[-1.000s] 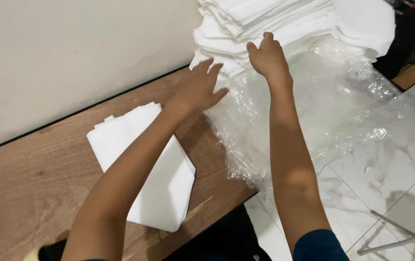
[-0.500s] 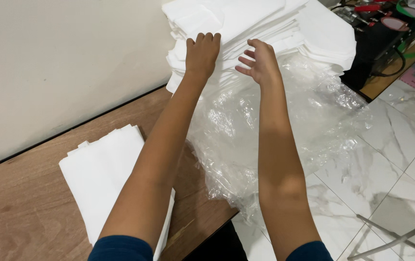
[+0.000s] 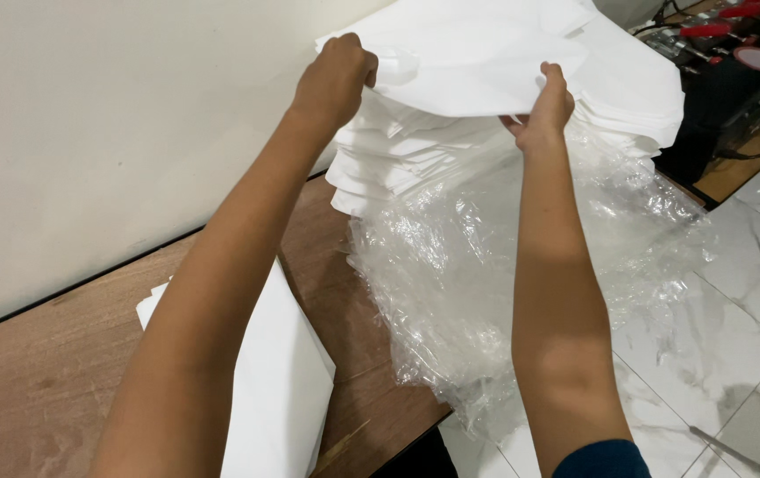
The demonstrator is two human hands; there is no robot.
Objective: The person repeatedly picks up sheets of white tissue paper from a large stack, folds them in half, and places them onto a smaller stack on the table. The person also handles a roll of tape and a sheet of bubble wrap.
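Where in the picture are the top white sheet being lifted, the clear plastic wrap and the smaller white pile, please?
top white sheet [image 3: 473, 66], head view, middle of its raised surface.
clear plastic wrap [image 3: 451, 283], head view, crinkled part hanging off the table edge.
smaller white pile [image 3: 278, 389], head view, bare part beside the left forearm.

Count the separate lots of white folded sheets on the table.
2. The tall stack sits by the wall on clear plastic wrap; both hands lift its top sheet. A low pile lies nearer, partly hidden by the left arm.
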